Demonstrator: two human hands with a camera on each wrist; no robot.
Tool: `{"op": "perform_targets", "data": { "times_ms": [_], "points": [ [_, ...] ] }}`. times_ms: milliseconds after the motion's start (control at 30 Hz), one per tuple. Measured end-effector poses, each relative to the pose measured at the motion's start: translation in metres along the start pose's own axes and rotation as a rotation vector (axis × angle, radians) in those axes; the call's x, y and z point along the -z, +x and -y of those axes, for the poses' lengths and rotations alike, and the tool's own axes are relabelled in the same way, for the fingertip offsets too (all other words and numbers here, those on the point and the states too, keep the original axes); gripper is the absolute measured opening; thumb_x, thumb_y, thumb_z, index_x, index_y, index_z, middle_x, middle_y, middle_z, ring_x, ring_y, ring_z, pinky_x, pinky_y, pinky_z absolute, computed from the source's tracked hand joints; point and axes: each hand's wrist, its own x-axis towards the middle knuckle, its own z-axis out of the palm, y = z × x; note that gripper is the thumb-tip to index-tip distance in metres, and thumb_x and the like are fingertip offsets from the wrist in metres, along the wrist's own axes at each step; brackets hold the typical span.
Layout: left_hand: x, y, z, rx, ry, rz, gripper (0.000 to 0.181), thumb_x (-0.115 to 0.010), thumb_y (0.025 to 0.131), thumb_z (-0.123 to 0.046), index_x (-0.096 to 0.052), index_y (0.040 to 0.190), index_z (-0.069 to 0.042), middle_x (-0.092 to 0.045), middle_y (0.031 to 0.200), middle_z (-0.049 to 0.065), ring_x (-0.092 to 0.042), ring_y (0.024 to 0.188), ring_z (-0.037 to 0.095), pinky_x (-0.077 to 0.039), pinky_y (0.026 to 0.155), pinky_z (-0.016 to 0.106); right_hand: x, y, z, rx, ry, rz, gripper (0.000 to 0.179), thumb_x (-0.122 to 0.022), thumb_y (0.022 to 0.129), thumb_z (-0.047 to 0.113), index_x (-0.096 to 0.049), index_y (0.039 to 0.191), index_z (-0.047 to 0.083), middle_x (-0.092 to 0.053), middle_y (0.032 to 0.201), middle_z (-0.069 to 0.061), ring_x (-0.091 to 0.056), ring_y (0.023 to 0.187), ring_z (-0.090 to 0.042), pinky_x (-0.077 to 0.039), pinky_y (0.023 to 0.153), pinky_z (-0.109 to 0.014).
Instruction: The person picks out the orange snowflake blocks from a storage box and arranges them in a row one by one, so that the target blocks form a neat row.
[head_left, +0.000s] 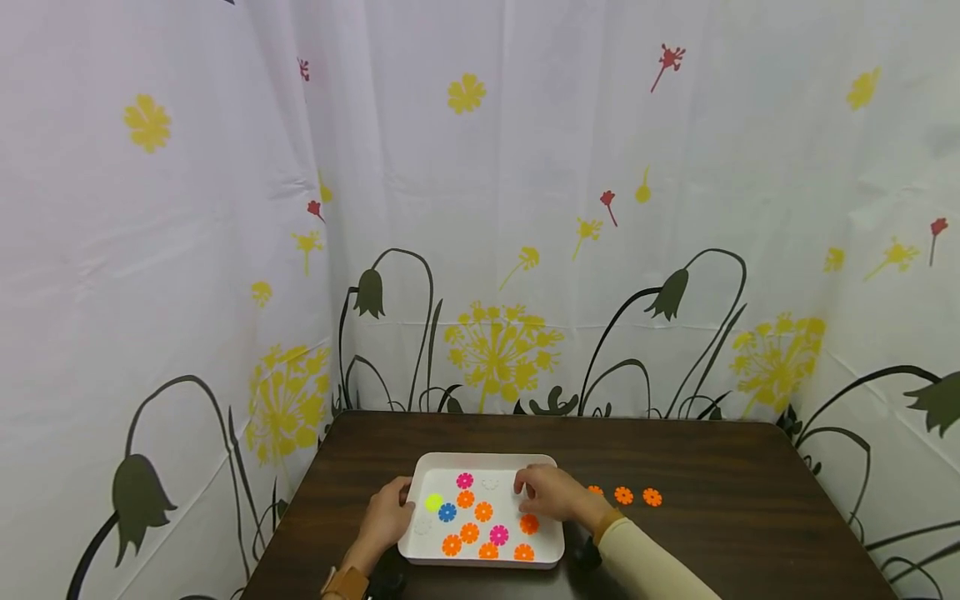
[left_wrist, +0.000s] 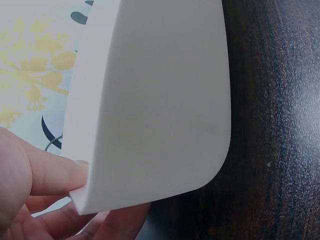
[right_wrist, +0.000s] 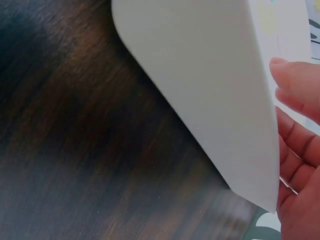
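A white tray (head_left: 450,561) lies on the dark table, with flower-shaped discs in several colours inside. My left hand (head_left: 386,518) holds its left side; in the left wrist view the thumb (left_wrist: 60,175) presses over the rim while other fingers lie against the outside. Over the tray's right part is my right hand (head_left: 553,493), fingers bent, with no disc visible between fingertips and thumb. Just below that hand lies an orange disc (head_left: 528,524). Elsewhere in the tray are a pink disc (head_left: 465,481), a blue disc (head_left: 447,512), a yellow disc (head_left: 433,502) and a white disc (head_left: 490,483).
To the right of the tray, orange discs lie in a row on the table (head_left: 720,525), the rightmost disc (head_left: 652,497) farthest from the hand. Behind the table hangs a white curtain (head_left: 555,150) with printed flowers.
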Motion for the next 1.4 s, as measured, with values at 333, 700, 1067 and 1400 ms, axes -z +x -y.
{"op": "perform_targets", "data": {
  "times_ms": [333,700,1067,1400],
  "points": [
    [0.002,0.005,0.0,0.007,0.002,0.014,0.044,-0.067,0.095,0.002,-0.061,0.138,0.006,-0.072,0.103,0.018,-0.064,0.083,0.024,-0.056,0.075,0.044,-0.002,0.001,-0.004,0.046,-0.154,0.086,0.026,-0.091,0.076,0.025,-0.072,0.093,0.025,-0.053,0.078,0.015,-0.047,0.073,-0.004,-0.038,0.074,-0.026],
    [0.002,0.007,-0.001,0.014,0.013,0.013,0.044,-0.068,0.095,0.002,-0.061,0.139,0.006,-0.072,0.102,0.016,-0.064,0.084,0.024,-0.055,0.076,0.044,-0.007,0.002,-0.005,0.071,-0.198,0.097,0.028,-0.093,0.076,0.027,-0.066,0.085,0.027,-0.051,0.074,0.016,-0.045,0.071,-0.002,-0.032,0.073,-0.027],
    [0.002,0.007,-0.002,0.004,0.017,-0.008,0.043,-0.068,0.095,0.001,-0.062,0.137,0.006,-0.074,0.106,0.019,-0.067,0.088,0.026,-0.056,0.079,0.049,0.002,0.001,-0.002,0.084,-0.092,0.074,0.021,-0.09,0.078,0.022,-0.07,0.085,0.022,-0.055,0.071,0.016,-0.048,0.068,-0.003,-0.037,0.076,-0.029],
    [-0.001,0.005,0.003,0.012,0.049,-0.006,0.043,-0.069,0.095,0.0,-0.063,0.137,0.003,-0.075,0.109,0.019,-0.068,0.092,0.028,-0.054,0.08,0.053,-0.004,-0.001,-0.013,0.107,0.082,-0.057,0.012,-0.082,0.089,0.01,-0.071,0.088,0.016,-0.058,0.076,0.013,-0.049,0.071,-0.003,-0.047,0.068,-0.022]
  ]
}}
